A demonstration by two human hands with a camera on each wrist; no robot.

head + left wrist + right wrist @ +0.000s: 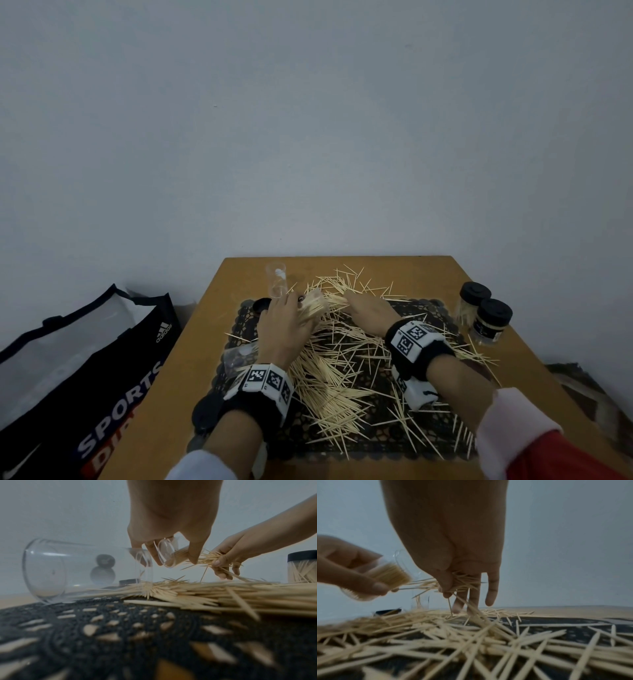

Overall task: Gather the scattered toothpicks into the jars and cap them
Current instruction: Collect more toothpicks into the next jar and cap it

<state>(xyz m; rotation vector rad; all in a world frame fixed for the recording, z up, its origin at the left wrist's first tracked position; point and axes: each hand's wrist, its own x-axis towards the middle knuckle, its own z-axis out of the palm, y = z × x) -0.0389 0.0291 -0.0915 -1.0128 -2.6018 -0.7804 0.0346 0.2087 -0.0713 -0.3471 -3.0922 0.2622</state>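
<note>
Toothpicks (337, 373) lie scattered across the black lace mat (424, 442) on the wooden table (212, 342), in a thick heap between the two wrists. The left hand (284, 329) holds a clear jar (167, 553) tilted on its side, fingers and thumb curled round its wall; the jar is already partly packed, and its mouth points toward the right hand. The right hand (368, 310) pinches a bundle of toothpicks (210, 560) between thumb and forefingers, the remaining fingers hanging straight down toward the heap. The bundle's long axis runs roughly level and in line with the jar's axis, tips just at the jar mouth. The coming move therefore appears to be a straight push leftward along that axis; a splayed tip may catch the rim. Another empty jar (56, 569) lies on its side left of the heap, one stands upright (276, 279) behind, and two capped jars (484, 317) stand at the far right.
</note>
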